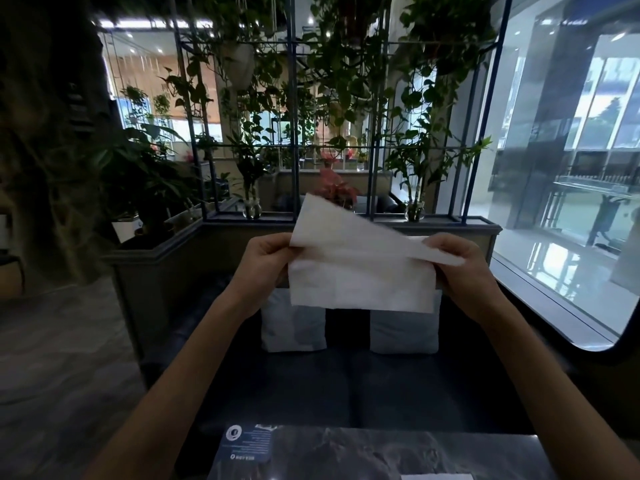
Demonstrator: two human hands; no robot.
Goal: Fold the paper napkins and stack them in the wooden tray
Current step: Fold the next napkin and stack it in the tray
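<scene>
While held aloft, white napkin (360,271) half-folded, top flap tilted | both hands' fingers pinch its ends

2 pillows (293,323) | dark sofa (346,382) | marble-look table (381,452) | possibly sticker (250,442)

Dim lounge: dark sofa (346,386), plant trellis (332,109), window (568,168).

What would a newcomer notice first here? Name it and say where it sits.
First, the white paper napkin held up mid-air at centre frame, pinched on one side by the left hand and on the other by the right hand, its upper layer lifted in a fold. Behind it stands a metal grid of hanging plants, with bright windows at right.
</scene>
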